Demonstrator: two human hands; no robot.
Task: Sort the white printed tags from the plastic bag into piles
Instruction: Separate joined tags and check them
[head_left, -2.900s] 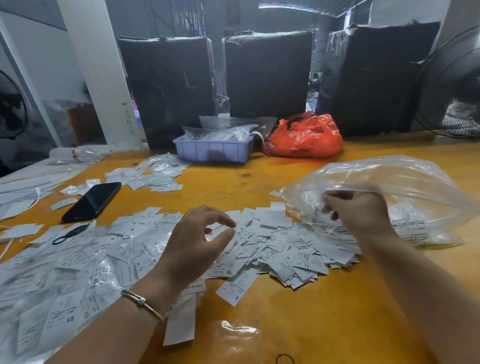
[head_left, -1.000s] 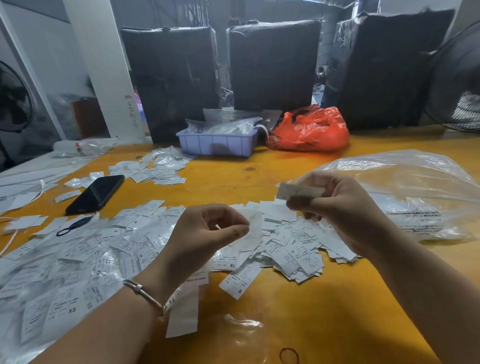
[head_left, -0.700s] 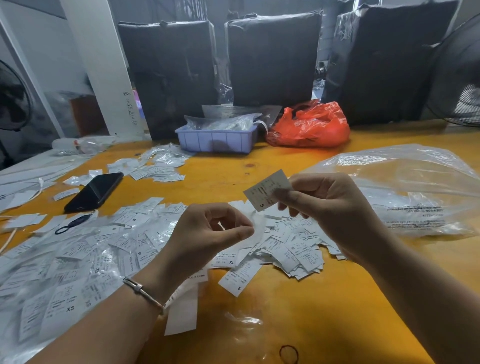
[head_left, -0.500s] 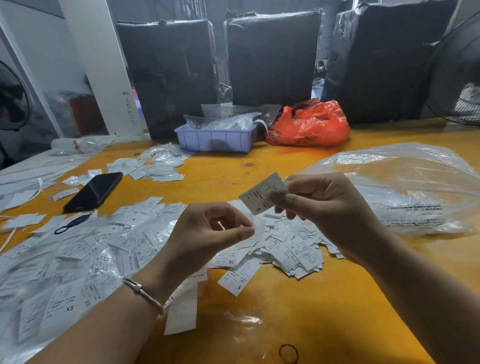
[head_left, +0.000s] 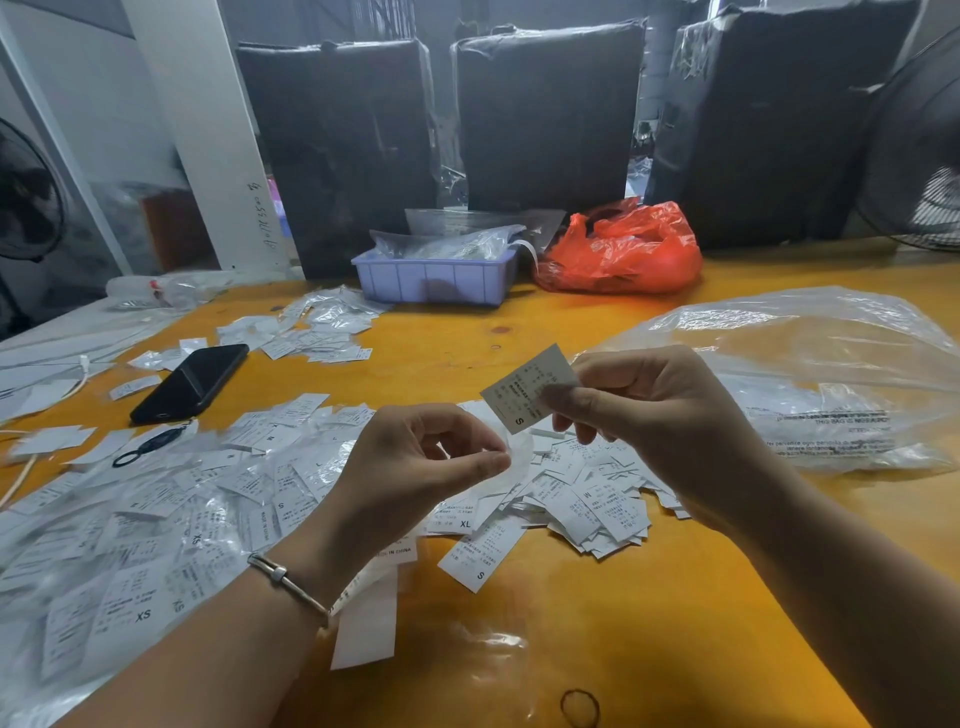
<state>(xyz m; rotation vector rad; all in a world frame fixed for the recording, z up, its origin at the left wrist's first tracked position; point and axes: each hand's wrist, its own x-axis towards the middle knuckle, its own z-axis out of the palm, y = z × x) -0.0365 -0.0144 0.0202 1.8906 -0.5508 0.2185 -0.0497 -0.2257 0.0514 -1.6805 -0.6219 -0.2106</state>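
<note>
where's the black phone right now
In the head view, the black rectangular phone lies flat on the left side of the orange wooden table, beyond the spread of white printed tags and above a small black ring.

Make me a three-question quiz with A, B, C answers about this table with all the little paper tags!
1. Where does the phone lie?
A. left on the table
B. inside the tray
C. under the orange bag

2. What colour is the tray?
A. green
B. pale purple
C. black

3. What is the right hand doing?
A. lying flat
B. reaching into the clear bag
C. pinching a tag

Answers:
1 A, it rests on the yellow table left of both hands.
2 B, its walls look lilac.
3 C, the tag marked S is held up.
</note>
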